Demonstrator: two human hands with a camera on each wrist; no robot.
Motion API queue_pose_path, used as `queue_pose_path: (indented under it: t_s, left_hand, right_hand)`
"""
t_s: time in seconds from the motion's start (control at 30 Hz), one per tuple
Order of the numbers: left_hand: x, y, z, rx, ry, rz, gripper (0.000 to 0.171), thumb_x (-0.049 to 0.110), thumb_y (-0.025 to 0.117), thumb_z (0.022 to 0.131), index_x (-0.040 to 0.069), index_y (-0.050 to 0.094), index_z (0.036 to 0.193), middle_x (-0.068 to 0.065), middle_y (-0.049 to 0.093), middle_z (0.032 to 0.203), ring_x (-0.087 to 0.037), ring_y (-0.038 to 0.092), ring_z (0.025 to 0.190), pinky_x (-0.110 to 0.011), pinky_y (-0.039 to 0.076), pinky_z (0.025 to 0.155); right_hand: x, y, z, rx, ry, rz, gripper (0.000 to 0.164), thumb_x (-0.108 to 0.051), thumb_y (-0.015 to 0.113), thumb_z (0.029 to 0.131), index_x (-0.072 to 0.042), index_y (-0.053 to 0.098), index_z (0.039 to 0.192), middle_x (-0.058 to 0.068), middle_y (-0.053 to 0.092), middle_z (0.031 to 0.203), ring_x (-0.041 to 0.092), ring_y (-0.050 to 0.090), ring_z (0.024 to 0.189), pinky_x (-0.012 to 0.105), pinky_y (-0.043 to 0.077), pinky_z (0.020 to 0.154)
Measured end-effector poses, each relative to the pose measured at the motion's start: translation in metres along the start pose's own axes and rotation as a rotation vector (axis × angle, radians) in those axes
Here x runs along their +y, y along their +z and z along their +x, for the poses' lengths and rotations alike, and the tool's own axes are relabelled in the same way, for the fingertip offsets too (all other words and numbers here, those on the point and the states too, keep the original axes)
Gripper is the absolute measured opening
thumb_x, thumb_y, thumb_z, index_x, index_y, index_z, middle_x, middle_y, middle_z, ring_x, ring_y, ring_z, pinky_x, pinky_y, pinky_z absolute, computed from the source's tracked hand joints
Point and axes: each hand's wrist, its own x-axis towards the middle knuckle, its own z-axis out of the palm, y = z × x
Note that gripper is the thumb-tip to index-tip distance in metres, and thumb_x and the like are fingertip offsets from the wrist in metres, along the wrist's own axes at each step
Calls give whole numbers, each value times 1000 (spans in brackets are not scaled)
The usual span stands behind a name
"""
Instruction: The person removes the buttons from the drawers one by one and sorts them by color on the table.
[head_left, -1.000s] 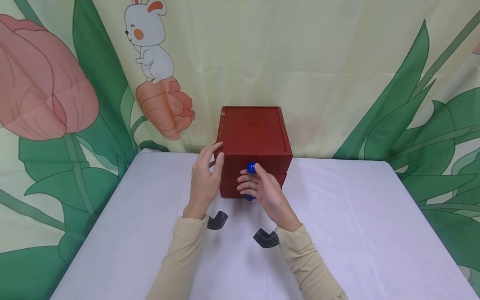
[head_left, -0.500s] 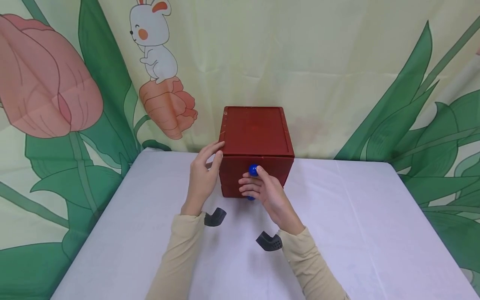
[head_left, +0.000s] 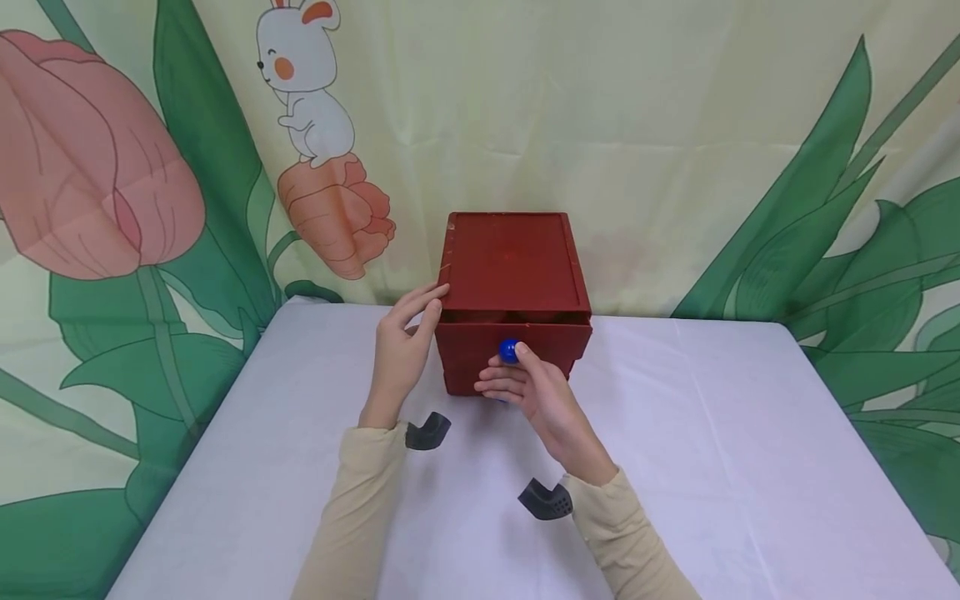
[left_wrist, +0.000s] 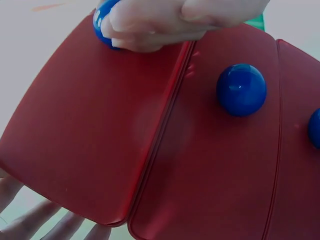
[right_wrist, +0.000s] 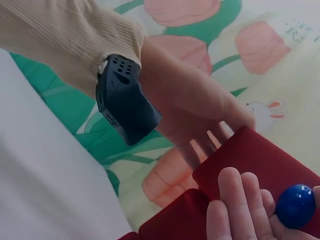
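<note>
A small red drawer cabinet (head_left: 517,258) stands at the back of the table. Its top drawer (head_left: 468,346) is pulled out slightly, with a dark gap above its front. My right hand (head_left: 553,408) pinches the top drawer's round blue knob (head_left: 509,350) between thumb and forefinger, the other fingers stretched out below it. My left hand (head_left: 399,354) rests against the cabinet's left side, fingers extended, with the fingertips at the upper edge. The left wrist view shows the middle drawer's blue knob (left_wrist: 241,90) and a lower blue knob (left_wrist: 314,128), both untouched. The drawer's inside is hidden.
A white cloth covers the table (head_left: 660,467). Behind the cabinet hangs a curtain (head_left: 637,167) printed with tulips, leaves and a rabbit. Each beige sleeve has a black wrist camera mount (head_left: 546,500) beside it.
The top drawer has moved out a little toward me, with my right hand drawing back on its knob. My left hand has stayed at the cabinet's left side.
</note>
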Motion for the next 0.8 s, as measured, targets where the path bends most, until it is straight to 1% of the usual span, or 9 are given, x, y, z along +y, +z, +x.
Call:
queue_pose_path:
  t_s: [0.1, 0.17, 0.2, 0.27, 0.33, 0.47, 0.6, 0.73, 0.8]
  left_hand:
    - [0, 2, 0, 5, -11, -15, 31, 15, 58, 101, 3, 66, 129, -14, 58, 139, -25, 56, 127, -19, 52, 83]
    - [-2, 2, 0, 10, -11, -26, 31, 16, 59, 100, 5, 67, 128, -12, 59, 139, -23, 56, 126, -16, 52, 82]
    - [-3, 3, 0, 13, -9, -30, 31, 18, 59, 100, 6, 68, 128, -10, 60, 138, -21, 56, 126, -16, 52, 82]
    - [-5, 2, -1, 23, 2, -39, 31, 21, 60, 100, 9, 69, 127, -5, 61, 137, -17, 57, 125, -21, 54, 84]
    - [-8, 1, -1, 28, 15, -45, 31, 25, 61, 100, 12, 69, 127, -2, 61, 137, -14, 57, 124, -29, 57, 87]
    - [-11, 1, -2, 31, 39, -62, 32, 29, 61, 99, 16, 70, 127, 1, 62, 136, -13, 57, 124, -43, 57, 90]
    - [-13, 2, -2, 28, 44, -74, 32, 30, 61, 99, 16, 70, 127, 1, 62, 135, -13, 57, 124, -45, 57, 91]
    - [-14, 3, -1, 26, 38, -85, 32, 27, 61, 99, 15, 69, 128, -1, 61, 136, -15, 57, 125, -46, 56, 92]
    - [-14, 3, -1, 27, 34, -87, 32, 25, 61, 100, 13, 68, 129, -3, 61, 138, -18, 56, 126, -46, 56, 93]
  right_hand:
    - [1, 0, -4, -3, -7, 11, 56, -44, 49, 103, 8, 55, 121, 13, 70, 106, 27, 72, 101, 35, 53, 98]
    - [1, 0, -7, -12, -8, 24, 55, -43, 50, 103, 8, 55, 121, 12, 71, 106, 27, 72, 101, 35, 53, 99]
    - [2, 0, -8, -19, -8, 30, 55, -43, 50, 103, 9, 54, 121, 12, 71, 105, 27, 72, 101, 35, 53, 99]
    - [3, 0, -10, -40, -10, 43, 55, -42, 49, 104, 10, 54, 121, 12, 71, 105, 27, 72, 102, 36, 53, 100]
    - [4, 1, -12, -53, -11, 46, 55, -41, 48, 104, 12, 53, 121, 12, 71, 105, 28, 72, 102, 37, 53, 99]
    - [5, 2, -17, -60, -11, 42, 57, -40, 47, 105, 14, 51, 122, 12, 72, 104, 28, 72, 101, 36, 53, 99]
    - [5, 2, -20, -64, -12, 36, 57, -40, 47, 105, 15, 50, 122, 12, 71, 104, 28, 72, 101, 37, 53, 99]
    - [5, 1, -23, -69, -12, 25, 51, -41, 47, 104, 8, 55, 118, 17, 70, 107, 28, 72, 102, 37, 54, 98]
    - [5, 2, -24, -76, -16, 24, 50, -40, 47, 105, 7, 56, 117, 21, 69, 109, 29, 72, 102, 37, 54, 98]
